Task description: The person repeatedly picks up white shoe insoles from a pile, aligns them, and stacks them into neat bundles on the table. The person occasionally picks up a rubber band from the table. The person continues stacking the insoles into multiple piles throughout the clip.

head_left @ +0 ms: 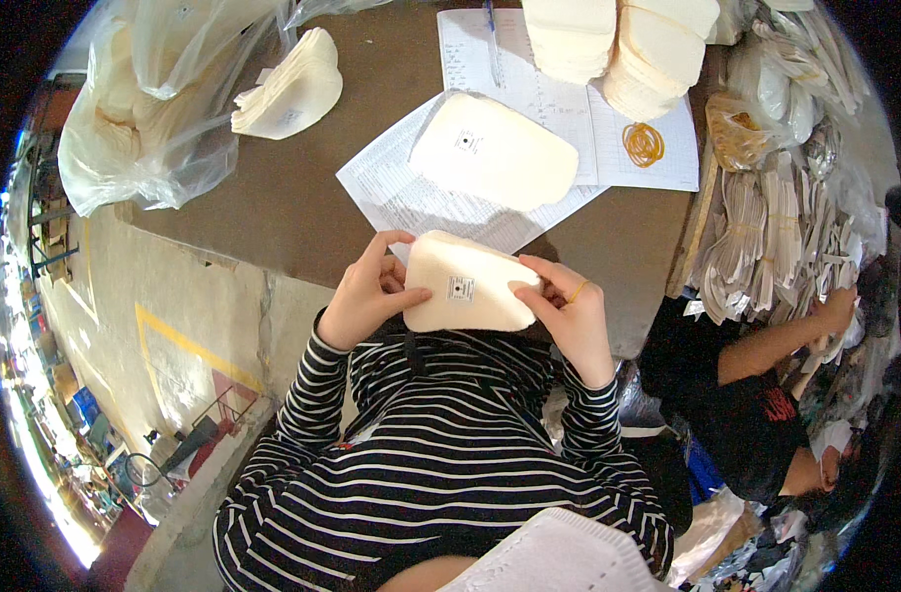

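Note:
Both my hands hold a cream rounded pad [475,308] with a small printed label, just in front of the table edge. My left hand [369,291] pinches its left end between thumb and fingers. On the other end, my right hand [572,308] grips the right edge, and a thin yellow rubber band loops round one of its fingers. Just beyond lies a cream pad stack [509,158], a similar label on its top, resting on printed paper sheets [391,187]. Whether the held piece is one pad or several pressed together, I cannot tell.
A fanned pad stack [292,87] and a clear plastic bag [149,138] of pads are at the far left. Banded pad stacks [657,54], a pen [491,18] and rubber bands [644,145] lie on papers. Strip bundles [756,227] hang right, near another person's arm [781,345].

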The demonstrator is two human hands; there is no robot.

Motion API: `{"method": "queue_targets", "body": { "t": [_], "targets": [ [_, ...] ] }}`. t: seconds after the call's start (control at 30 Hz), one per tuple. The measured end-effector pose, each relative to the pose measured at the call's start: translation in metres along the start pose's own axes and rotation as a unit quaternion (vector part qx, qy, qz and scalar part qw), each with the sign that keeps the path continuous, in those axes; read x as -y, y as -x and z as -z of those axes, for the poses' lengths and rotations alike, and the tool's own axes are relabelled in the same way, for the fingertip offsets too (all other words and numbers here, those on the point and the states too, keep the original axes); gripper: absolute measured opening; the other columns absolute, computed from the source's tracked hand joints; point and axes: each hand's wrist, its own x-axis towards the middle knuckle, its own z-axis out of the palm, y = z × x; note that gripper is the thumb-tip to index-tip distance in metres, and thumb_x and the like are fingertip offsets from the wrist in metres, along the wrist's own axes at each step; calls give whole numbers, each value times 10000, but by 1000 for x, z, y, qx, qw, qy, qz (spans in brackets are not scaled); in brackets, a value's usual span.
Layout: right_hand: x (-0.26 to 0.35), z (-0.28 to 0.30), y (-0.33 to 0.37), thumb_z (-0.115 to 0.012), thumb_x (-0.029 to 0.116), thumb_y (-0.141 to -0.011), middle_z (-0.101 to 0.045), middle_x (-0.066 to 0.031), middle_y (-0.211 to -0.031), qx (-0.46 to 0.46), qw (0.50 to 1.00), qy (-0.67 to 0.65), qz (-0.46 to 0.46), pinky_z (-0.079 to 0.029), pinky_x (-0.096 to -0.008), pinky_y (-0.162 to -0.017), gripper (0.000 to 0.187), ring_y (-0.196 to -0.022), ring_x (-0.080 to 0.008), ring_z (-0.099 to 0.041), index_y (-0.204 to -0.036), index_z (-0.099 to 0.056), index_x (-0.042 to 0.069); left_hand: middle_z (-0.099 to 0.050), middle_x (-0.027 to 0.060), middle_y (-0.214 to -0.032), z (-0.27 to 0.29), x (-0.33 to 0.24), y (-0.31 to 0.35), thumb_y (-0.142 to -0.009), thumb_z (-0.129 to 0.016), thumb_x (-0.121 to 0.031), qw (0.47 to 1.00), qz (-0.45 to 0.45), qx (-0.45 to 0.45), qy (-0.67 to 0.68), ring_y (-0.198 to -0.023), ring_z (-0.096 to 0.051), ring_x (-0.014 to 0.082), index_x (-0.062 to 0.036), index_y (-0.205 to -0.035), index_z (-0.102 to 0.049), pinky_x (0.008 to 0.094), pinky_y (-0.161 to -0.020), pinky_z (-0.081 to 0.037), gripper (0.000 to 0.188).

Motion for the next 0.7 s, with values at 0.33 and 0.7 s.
{"method": "queue_targets", "body": {
  "t": [0.33, 0.7],
  "targets": [
    [9, 9, 3, -839, 121, -738, -410, -183, -1468, 31, 953, 222, 203, -454, -418, -1029, 682, -1267, -348, -482, -1364, -568, 96, -618, 124, -1036, -1, 3, -10, -834, -791, -207, 977, -123, -100, -143, -910, -629, 209, -56, -1384, -467, 325, -785, -535, 655],
    [12, 19, -24, -753, 82, -819, -413, -204, -1510, 24, 964, 130, 229, -352, -424, -1140, 626, -1411, -376, -385, -1403, -528, 63, -609, 202, -1246, 19, -15, -146, -751, -824, -267, 943, -251, -187, -116, -1126, -591, 316, 35, -1387, -486, 401, -968, -475, 781]
  ]
}}
